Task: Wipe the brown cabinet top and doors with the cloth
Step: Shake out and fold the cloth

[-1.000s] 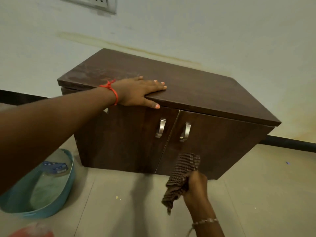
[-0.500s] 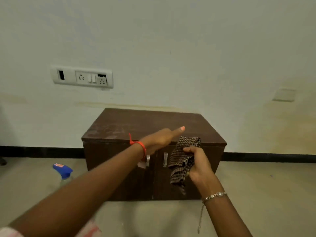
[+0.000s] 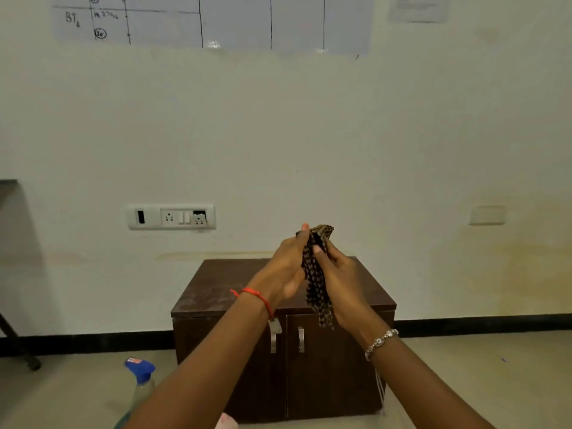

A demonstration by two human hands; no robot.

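The brown cabinet [image 3: 334, 366] stands against the white wall, both doors closed, with dusty streaks on the left of its top [image 3: 204, 292]. I hold a brown checked cloth [image 3: 315, 274] in the air above and in front of the cabinet, bunched and hanging down. My left hand [image 3: 286, 267], with a red thread at the wrist, grips the cloth from the left. My right hand [image 3: 339, 277], with a bracelet, grips it from the right. Neither hand touches the cabinet.
A spray bottle [image 3: 140, 382] with a blue head stands on the floor left of the cabinet. A switch and socket panel [image 3: 170, 216] is on the wall above. A dark furniture leg with a castor [image 3: 31, 362] stands at far left.
My left hand left the cabinet top and came up onto the cloth. My right hand raised the cloth from the door level. The view pulled back and tilted up.
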